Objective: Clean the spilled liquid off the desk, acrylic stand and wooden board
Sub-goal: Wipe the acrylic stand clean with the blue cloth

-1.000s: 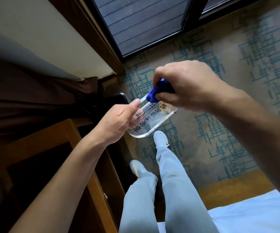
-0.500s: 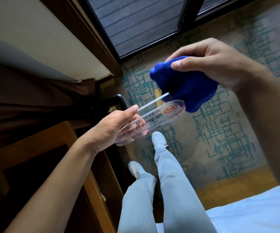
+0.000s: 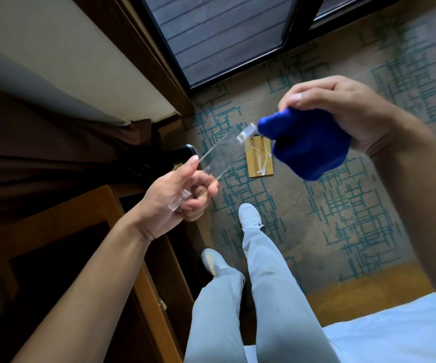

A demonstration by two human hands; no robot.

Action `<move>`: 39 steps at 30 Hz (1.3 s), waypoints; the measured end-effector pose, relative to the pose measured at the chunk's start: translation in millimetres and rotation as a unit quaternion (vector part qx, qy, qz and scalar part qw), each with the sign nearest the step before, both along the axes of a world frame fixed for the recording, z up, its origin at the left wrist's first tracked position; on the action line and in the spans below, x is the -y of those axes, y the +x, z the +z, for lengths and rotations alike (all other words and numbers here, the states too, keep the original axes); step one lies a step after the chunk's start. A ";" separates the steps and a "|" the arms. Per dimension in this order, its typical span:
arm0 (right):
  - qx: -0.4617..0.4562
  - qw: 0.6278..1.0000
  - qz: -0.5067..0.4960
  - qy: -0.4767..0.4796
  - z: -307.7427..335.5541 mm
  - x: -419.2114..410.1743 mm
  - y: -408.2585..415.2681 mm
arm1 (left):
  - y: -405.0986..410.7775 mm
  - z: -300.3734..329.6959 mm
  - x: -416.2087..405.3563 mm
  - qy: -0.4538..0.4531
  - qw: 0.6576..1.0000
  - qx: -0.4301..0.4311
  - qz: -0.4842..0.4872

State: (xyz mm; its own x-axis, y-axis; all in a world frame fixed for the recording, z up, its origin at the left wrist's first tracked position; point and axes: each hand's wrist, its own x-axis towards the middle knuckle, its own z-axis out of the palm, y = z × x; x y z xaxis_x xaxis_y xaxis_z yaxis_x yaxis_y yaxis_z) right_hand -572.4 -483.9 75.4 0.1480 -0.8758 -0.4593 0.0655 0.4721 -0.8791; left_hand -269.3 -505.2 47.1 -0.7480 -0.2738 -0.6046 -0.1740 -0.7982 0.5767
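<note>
My left hand (image 3: 177,197) grips the base of a clear acrylic stand (image 3: 227,150), whose transparent panel tilts up and to the right over the carpet. My right hand (image 3: 342,111) holds a bunched blue cloth (image 3: 303,148), and the cloth's left tip touches the panel's far end. On the carpet below lies a small wooden board (image 3: 260,159) with white streaks of liquid on it. The dark wooden desk (image 3: 62,247) fills the lower left, under my left forearm.
A brown curtain (image 3: 41,153) hangs at the left above the desk. A glass door with a dark frame (image 3: 227,35) is ahead. A black object (image 3: 183,153) sits by the desk corner. My legs and white shoes (image 3: 248,213) stand on the patterned carpet; a white bed corner (image 3: 395,328) is bottom right.
My left hand turned the stand so its panel now points away, nearly edge-on. My right hand and the cloth shifted to the right, which exposed the wooden board on the carpet.
</note>
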 end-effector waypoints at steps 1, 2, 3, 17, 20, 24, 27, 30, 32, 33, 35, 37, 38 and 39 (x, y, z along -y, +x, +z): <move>0.013 0.999 -0.047 0.007 -1.8 -1.3 3.8 | -2.1 0.3 -1.5 0.008 1.000 0.006 0.020; 0.021 0.996 -0.089 0.010 -4.3 -1.9 9.9 | -5.9 1.3 -3.1 0.017 0.999 0.011 0.041; 0.020 0.992 -0.121 0.007 -7.5 -2.2 18.4 | -10.2 1.3 -4.6 0.024 0.998 0.013 0.061; -0.109 0.962 -0.241 -0.059 -18.7 -21.2 77.2 | -20.8 -5.3 -2.8 0.176 0.966 -0.067 0.176; -0.133 0.956 -0.246 -0.088 -12.3 -17.3 76.2 | -18.4 -5.6 -7.0 0.193 0.962 -0.086 0.172; -0.178 0.945 -0.232 -0.149 -1.2 1.8 77.4 | -20.7 -3.4 -11.2 0.220 0.957 -0.121 0.146; -0.128 0.951 -0.226 -0.171 8.4 11.8 75.5 | -21.5 -0.3 -10.2 0.231 0.954 -0.136 0.132; -0.113 0.950 -0.225 -0.182 12.6 16.6 74.7 | -22.4 4.5 -5.9 0.216 0.958 -0.134 0.133; -0.077 0.956 -0.236 -0.155 10.8 18.0 74.6 | -22.4 6.5 -2.8 0.154 0.974 -0.088 0.143; -0.049 0.961 -0.239 -0.132 9.0 17.7 76.3 | -23.1 8.3 -1.8 0.113 0.981 -0.059 0.147; 0.002 0.966 -0.242 -0.090 5.2 14.8 82.0 | -27.1 13.1 -1.7 0.039 0.987 -0.002 0.157; 0.036 0.967 -0.241 -0.068 0.6 11.1 87.3 | -33.6 17.4 -3.4 -0.031 0.983 0.063 0.170; 0.041 0.968 -0.238 -0.063 -0.4 9.3 88.6 | -37.1 19.6 -3.9 -0.065 0.978 0.095 0.175; 0.043 0.970 -0.230 -0.057 -1.6 7.4 88.9 | -40.2 20.4 -3.6 -0.101 0.971 0.125 0.179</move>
State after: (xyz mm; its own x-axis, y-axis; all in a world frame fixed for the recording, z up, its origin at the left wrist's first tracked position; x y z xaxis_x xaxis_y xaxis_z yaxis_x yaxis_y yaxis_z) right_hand -483.5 -491.4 73.8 -0.2382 -0.9023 -0.3593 0.3217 0.2758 -0.9058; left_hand -309.6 -501.6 67.5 -0.4197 -0.6213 -0.6617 -0.0601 -0.7084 0.7033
